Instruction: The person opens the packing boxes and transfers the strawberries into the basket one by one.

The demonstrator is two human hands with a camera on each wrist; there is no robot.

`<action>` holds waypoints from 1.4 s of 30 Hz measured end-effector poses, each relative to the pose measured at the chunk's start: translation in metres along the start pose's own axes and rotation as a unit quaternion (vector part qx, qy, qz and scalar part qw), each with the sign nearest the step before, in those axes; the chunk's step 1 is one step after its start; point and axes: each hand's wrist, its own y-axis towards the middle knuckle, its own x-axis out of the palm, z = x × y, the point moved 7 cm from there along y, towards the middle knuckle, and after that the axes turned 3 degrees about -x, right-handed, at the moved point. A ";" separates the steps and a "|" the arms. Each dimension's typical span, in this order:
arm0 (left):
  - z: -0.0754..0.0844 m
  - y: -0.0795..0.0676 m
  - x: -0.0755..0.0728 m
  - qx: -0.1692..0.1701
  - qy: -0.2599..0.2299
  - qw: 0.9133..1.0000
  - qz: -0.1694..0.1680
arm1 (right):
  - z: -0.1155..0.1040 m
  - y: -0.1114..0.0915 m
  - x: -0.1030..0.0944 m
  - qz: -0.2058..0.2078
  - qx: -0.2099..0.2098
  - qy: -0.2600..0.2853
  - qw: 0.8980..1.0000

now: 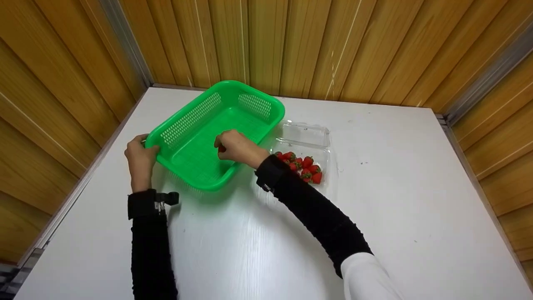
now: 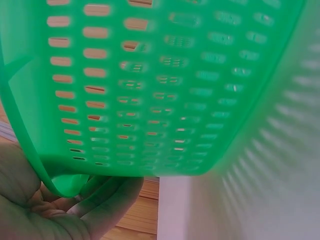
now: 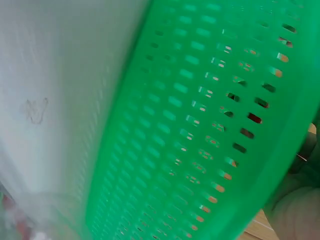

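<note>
A green plastic basket (image 1: 204, 143) with perforated sides stands at an angle on the table. At its near-left corner my left hand (image 1: 140, 160) grips the rim, thumb over the edge and fingers beneath, as the left wrist view shows on the basket's wall (image 2: 110, 120). My right hand (image 1: 240, 148) is over the basket's right side, its curled fingers holding a strawberry (image 1: 222, 148) that shows only in part. Through the slotted side (image 3: 165, 115) in the right wrist view, a bit of red appears. Right of the basket, several strawberries (image 1: 307, 161) lie in a clear plastic box.
The clear box's raised lid (image 1: 306, 134) is close to the basket's right rim. White tabletop (image 1: 395, 187) extends to the right and in front. Wood-panelled walls (image 1: 308, 46) enclose the back and both sides.
</note>
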 end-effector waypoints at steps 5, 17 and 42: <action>0.004 0.001 0.000 0.003 -0.008 1.000 0.003 | 0.002 0.001 0.006 -0.012 0.003 -0.012 1.000; -0.001 -0.001 0.001 -0.007 0.002 1.000 -0.002 | 0.004 0.001 0.014 -0.031 0.021 -0.024 0.999; -0.001 0.001 0.000 -0.007 0.001 1.000 -0.007 | -0.003 -0.054 -0.029 0.050 -0.035 -0.043 0.997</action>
